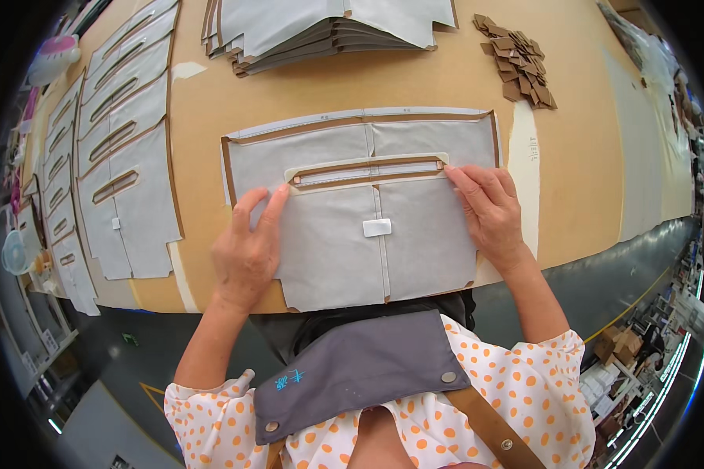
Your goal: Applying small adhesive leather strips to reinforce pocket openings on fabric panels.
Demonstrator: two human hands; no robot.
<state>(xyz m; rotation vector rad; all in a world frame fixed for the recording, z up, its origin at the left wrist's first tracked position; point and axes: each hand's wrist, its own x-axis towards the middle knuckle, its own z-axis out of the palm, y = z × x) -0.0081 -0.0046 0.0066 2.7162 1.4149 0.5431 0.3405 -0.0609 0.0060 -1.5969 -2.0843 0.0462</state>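
A grey fabric panel [328,258] with brown edging lies flat in front of me. Across its upper part runs a long narrow slot [368,172], framed by a pale strip and brown edges, with a small brownish piece at either end. Below the slot a small white tab [377,227] sits on the centre seam. My left hand [246,250] rests by the slot's left end, thumb and forefinger stretched out and apart. At the right end my right hand [489,211] has its fingers bent and drawn together on the panel; what lies under the fingertips is hidden.
Several similar grey panels [137,211] overlap in rows along the left of the tan table [571,180]. Behind my panel stands a stack of grey pieces [328,39]. A heap of small brown pieces [520,62] lies at the far right, and clear plastic [641,55] at the right edge.
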